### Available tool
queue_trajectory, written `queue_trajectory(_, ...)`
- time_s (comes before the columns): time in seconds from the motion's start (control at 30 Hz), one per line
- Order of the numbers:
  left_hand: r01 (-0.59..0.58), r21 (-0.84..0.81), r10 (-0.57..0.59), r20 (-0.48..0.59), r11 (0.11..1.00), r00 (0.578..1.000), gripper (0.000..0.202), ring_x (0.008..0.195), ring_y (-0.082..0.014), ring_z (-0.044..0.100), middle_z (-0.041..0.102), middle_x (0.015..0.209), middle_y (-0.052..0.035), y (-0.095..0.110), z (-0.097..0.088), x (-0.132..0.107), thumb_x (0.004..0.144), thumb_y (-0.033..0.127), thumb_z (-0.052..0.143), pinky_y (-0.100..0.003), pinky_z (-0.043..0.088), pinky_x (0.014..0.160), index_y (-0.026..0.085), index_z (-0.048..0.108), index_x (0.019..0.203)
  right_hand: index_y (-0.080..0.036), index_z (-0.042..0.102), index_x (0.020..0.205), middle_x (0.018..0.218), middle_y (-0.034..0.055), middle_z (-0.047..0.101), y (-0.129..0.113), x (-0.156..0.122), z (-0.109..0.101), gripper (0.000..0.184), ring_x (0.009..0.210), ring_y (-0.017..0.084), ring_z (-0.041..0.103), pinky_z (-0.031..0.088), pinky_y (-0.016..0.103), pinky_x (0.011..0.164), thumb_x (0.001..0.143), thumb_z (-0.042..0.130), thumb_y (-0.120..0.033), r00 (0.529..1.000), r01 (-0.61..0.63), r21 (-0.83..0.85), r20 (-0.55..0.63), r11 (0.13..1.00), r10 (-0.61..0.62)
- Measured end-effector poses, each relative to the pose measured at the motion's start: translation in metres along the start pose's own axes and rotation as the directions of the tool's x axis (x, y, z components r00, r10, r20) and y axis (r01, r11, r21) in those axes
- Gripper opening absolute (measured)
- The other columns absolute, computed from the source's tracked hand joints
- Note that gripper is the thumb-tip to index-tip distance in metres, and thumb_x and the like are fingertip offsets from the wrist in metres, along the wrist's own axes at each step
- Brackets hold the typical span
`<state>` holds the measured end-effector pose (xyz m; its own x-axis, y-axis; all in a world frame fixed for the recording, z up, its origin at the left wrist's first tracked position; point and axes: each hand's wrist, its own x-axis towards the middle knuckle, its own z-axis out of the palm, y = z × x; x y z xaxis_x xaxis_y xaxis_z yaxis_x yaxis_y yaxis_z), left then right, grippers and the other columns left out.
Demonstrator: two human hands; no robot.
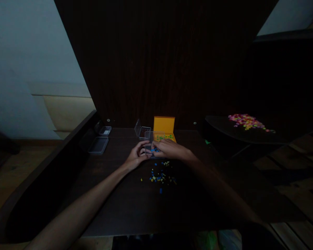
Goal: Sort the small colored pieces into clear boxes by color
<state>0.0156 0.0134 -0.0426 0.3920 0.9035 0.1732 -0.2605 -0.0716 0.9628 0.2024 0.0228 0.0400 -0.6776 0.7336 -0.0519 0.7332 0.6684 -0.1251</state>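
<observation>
My left hand and my right hand meet over a small clear plastic box with blue bits in it, near the middle of a dark wooden table. My left fingers curl round the box's left side. My right fingers bend over its right side and pinch near the blue bits; what they hold is too small to make out. A scatter of tiny blue and yellow pieces lies just in front of my hands. Behind the box stands an open orange case with green pieces inside.
Another open clear box sits left of the orange case. Two clear lidded boxes lie at the table's far left edge. A pile of pink and yellow pieces lies on a dark side surface to the right. A dark wall panel rises behind.
</observation>
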Motion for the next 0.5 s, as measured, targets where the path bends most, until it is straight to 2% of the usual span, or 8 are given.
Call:
queue_trajectory(0.13,-0.019,-0.002,0.019,-0.007,1.000,1.000,0.058,0.096,-0.0174,0.059,0.059,0.110,-0.0067,-0.003,-0.002,0.001,0.062,0.018,0.075,-0.029,0.048,0.083,0.019,0.053,0.116,-0.015,0.059,0.108,0.098,0.0115,0.066,-0.002,0.018,0.012,0.040,0.086,0.023,0.061,0.042,0.029,0.071,0.089,0.049,-0.049,0.998,0.058,-0.055,0.042,0.997,-0.056)
queue_trajectory(0.27,0.008,-0.027,-0.008,-0.001,1.000,1.000,0.060,0.098,-0.0179,0.059,0.059,0.111,-0.0065,-0.003,-0.002,0.000,0.062,0.017,0.075,-0.028,0.048,0.082,0.020,0.052,0.117,-0.015,0.062,0.108,0.096,0.0121,0.066,0.000,0.023,0.017,0.040,0.084,0.023,0.062,0.043,0.030,0.069,0.090,0.048,-0.048,0.995,0.077,-0.074,0.065,0.994,-0.072)
queue_trajectory(0.4,0.022,-0.022,-0.022,-0.012,1.000,1.000,0.058,0.094,-0.0166,0.060,0.060,0.108,-0.0060,-0.001,0.000,-0.001,0.063,0.016,0.074,-0.029,0.048,0.083,0.020,0.053,0.116,-0.016,0.062,0.112,0.096,0.0111,0.066,-0.002,0.019,0.009,0.037,0.086,0.022,0.061,0.041,0.029,0.071,0.090,0.050,-0.043,0.997,0.061,-0.047,0.055,0.997,-0.059)
queue_trajectory(0.5,0.031,-0.044,-0.032,-0.019,0.999,0.999,0.056,0.096,-0.0171,0.060,0.059,0.113,-0.0062,0.000,0.001,-0.001,0.062,0.014,0.074,-0.030,0.049,0.085,0.020,0.053,0.114,-0.018,0.063,0.113,0.097,0.0095,0.067,-0.001,0.013,-0.004,0.031,0.088,0.021,0.060,0.039,0.027,0.071,0.090,0.051,-0.034,0.999,0.037,-0.035,0.025,0.999,-0.036)
